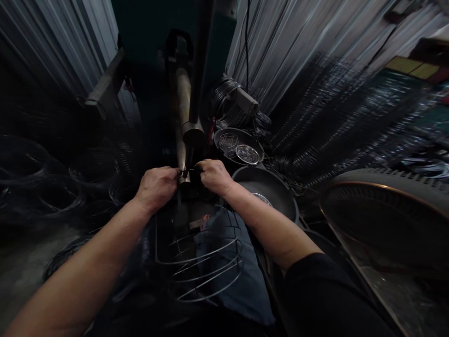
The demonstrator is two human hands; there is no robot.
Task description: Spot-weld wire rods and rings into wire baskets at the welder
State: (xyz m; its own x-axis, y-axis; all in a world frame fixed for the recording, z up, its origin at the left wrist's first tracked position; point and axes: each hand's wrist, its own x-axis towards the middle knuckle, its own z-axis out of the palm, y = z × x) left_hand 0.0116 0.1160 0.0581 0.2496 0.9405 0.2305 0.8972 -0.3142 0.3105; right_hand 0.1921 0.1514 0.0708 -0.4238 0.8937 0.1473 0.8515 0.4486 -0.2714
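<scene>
My left hand [156, 186] and my right hand [213, 175] are both closed, knuckles up, on either side of the lower tip of a vertical machine rod [192, 133]. Each pinches part of a wire frame [199, 267] made of curved wire rings, which hangs down from my hands over my lap. The exact spot where the wire meets the machine's tip is hidden between my fingers. A blue cloth [228, 262] lies on my lap under the wire frame.
A dark round pan [277, 192] sits right of my hands, with a smaller bowl [238, 145] holding small metal parts behind it. Stacks of wire rings [343, 121] fill the right side, more coils [42, 173] the left. A large fan guard [386, 210] lies at the right.
</scene>
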